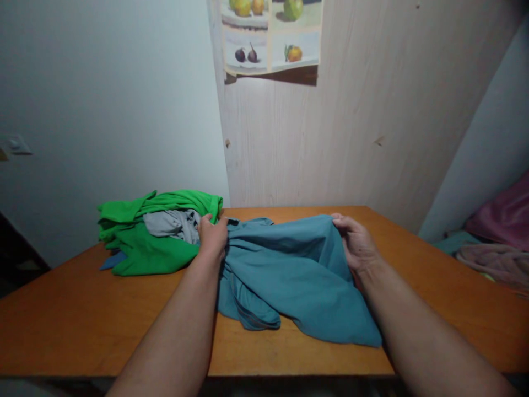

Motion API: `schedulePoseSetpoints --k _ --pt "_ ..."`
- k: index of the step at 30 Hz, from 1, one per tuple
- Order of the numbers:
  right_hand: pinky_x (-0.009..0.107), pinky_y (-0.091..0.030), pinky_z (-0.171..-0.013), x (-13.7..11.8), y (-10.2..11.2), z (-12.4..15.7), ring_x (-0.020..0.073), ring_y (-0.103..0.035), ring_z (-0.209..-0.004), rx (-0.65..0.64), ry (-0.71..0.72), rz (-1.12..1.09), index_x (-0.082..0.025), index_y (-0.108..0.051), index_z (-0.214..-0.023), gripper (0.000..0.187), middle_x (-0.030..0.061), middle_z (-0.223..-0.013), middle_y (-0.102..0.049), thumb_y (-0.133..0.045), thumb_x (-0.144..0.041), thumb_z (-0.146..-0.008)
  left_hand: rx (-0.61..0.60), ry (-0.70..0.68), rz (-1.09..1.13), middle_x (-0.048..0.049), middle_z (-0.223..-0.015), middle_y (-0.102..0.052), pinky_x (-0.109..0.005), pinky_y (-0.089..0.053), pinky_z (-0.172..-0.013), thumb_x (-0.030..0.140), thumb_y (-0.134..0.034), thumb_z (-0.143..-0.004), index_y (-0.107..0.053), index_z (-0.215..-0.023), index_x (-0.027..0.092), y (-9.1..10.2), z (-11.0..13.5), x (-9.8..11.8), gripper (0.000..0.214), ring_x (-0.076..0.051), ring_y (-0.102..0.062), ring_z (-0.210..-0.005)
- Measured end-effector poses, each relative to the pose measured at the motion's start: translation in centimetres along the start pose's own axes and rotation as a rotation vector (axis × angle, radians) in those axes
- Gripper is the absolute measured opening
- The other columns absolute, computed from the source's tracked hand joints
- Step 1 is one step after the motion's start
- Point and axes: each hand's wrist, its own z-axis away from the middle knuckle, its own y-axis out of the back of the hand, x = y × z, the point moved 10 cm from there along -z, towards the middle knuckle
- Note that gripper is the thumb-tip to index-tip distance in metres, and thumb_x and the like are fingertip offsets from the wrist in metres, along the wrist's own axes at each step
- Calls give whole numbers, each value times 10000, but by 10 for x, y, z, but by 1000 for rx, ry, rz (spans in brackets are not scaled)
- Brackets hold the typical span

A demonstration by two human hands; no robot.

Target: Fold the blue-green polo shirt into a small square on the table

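Observation:
A teal garment (285, 270) is stretched between my two hands, its lower part resting on the wooden table (165, 325). My left hand (214, 234) grips its gathered left end, where a small black patch shows by the fingers. The upper right edge is pinched by my right hand (355, 240), between thumb and fingers; some of those fingers are behind the cloth. What kind of garment it is, I cannot make out. Just left of my left hand lies a heap with a bright green garment (161, 259) and a grey cloth (171, 225) on it.
A bit of blue cloth (113, 260) sticks out under the green heap. Beyond the table's right side lie a pink cloth (502, 215) and a brownish towel-like cloth (494, 262). A fruit poster (270, 38) hangs on the wooden panel behind the table.

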Motion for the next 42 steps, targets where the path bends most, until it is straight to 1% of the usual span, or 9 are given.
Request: schedulePoseSetpoints --k 4,8,10,15,20,28,35,39,42 --pt "286 -464 -573 10 -36 28 162 -533 -560 -356 -197 -94 -216 -567 -750 205 4 -630 -565 -642 -398 -688 -63 -45 -13 -76 -1015 -668 -421 -389 -1078 221 -829 -614 -639 -900 217 -15 10 7 343 -286 -601 -1138" --pt "283 -503 -598 31 -71 74 195 -665 -616 -781 -443 -4 -164 -679 -1117 547 82 -754 -726 -727 -538 -720 -256 -105 -45 -50 -819 -672 -367 -489 -913 267 -807 -684 -706 -867 208 -42 24 15 216 -239 -643 -871" --pt "276 -517 -583 37 -77 81 195 -683 -597 -863 -479 33 -165 -640 -1261 662 85 -751 -744 -720 -587 -757 -378 -165 -139 -54 -779 -676 -356 -502 -846 290 -787 -720 -722 -833 213 -57 36 19 152 -227 -632 -796" --pt "176 -450 -451 42 -57 36 116 -593 -454 -523 -358 -40 -173 -677 -1194 417 4 -591 -674 -650 -467 -900 -746 -334 -341 -96 -890 -729 -376 -504 -813 373 -766 -759 -753 -921 212 -96 84 22 228 -252 -657 -813" --pt "127 -435 -431 66 -28 9 73 -578 -448 -226 -420 -152 -152 -695 -999 182 13 -618 -685 -626 -310 -939 -1052 -511 -704 -111 -1046 -712 -381 -483 -845 440 -751 -747 -724 -1144 217 -121 135 5 456 -290 -644 -931" --pt "136 -389 -392 81 -24 8 71 -548 -446 -114 -482 -138 -151 -643 -928 127 15 -641 -660 -603 -270 -950 -1104 -534 -777 -40 -784 -641 -322 -436 -719 209 -580 -799 -672 -810 215 -127 141 -1 93 -217 -582 -763" --pt "199 -467 -451 91 -13 8 131 -634 -581 1 -485 -6 -217 -555 -955 225 27 -771 -658 -633 -426 -925 -1171 -28 -47 -11 -795 -630 -268 -464 -669 350 -667 -835 -645 -873 211 -125 154 32 145 -145 -558 -698" --pt "208 -433 -460 97 -15 0 126 -589 -572 -52 -411 75 -214 -560 -918 296 14 -749 -631 -637 -499 -893 -1475 164 29 -12 -824 -647 -244 -452 -713 411 -774 -788 -670 -887 182 -124 194 43 270 -123 -564 -730" --pt "234 -458 -546 86 2 -13 152 -616 -667 45 -194 388 -193 -614 -996 310 41 -803 -660 -705 -434 -823 -1716 218 -32 -33 -897 -686 -257 -458 -808 440 -793 -794 -689 -888 159 -119 222 43 314 -135 -599 -829"
